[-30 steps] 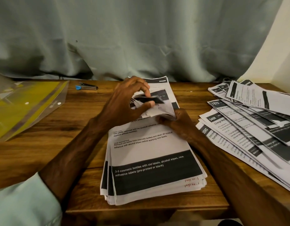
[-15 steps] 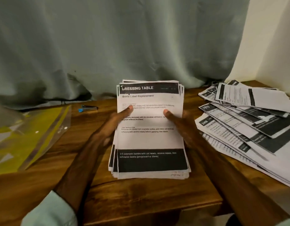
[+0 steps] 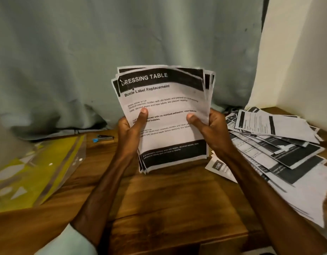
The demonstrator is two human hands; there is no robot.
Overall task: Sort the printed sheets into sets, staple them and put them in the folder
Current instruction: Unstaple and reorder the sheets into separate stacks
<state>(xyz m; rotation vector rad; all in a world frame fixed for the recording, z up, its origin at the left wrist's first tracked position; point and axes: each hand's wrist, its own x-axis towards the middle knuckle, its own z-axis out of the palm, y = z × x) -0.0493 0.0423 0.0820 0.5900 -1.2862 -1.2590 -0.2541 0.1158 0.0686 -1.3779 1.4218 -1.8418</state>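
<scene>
A: Where was the stack of printed sheets (image 3: 164, 103)?

B: Upright between both hands, its "DRESSING TABLE" page facing the person. The left hand (image 3: 129, 131) gripped its left edge and the right hand (image 3: 210, 129) its right edge. Each thumb pressed on the front page, with the fingers curled behind.

A: Did it stand on the table (image 3: 177, 199)?

B: I could not tell whether its lower edge touched the wood.

A: And around the grip?

B: Just right of the right hand, loose sheets (image 3: 280, 126) lay fanned and overlapping. Left of the left hand, near it, lay a small stapler (image 3: 103, 138) with a blue end. Farther left lay the yellow folder (image 3: 48, 162), flat. A pale curtain (image 3: 122, 52) hung behind the stack.
</scene>
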